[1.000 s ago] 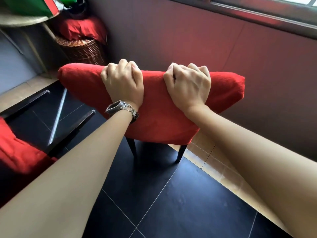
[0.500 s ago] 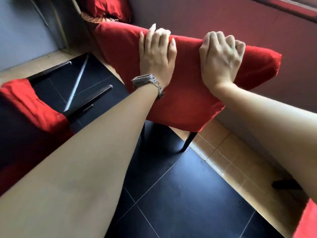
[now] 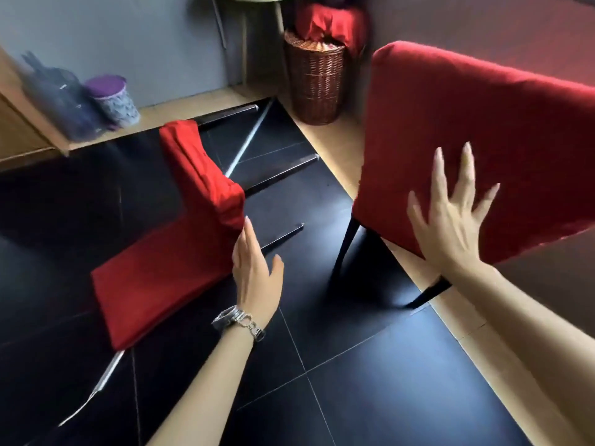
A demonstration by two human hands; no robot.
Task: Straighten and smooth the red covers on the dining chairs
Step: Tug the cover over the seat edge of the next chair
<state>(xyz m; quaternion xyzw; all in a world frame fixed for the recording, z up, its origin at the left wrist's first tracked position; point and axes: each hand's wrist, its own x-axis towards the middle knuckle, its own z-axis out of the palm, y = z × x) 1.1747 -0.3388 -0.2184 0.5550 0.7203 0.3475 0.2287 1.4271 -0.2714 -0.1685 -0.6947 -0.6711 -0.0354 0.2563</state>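
Logged wicker basket [image 3: 314,85] topped with red cloth [image 3: 331,24], red cover [image 3: 483,123] smooth and taut, left grip [image 3: 254,278] and right grip [image 3: 450,226] released.

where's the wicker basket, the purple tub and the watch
wicker basket [image 3: 317,82], head view, on its woven side wall
purple tub [image 3: 117,103], head view, on its patterned side below the lid
watch [image 3: 239,319], head view, on the metal band
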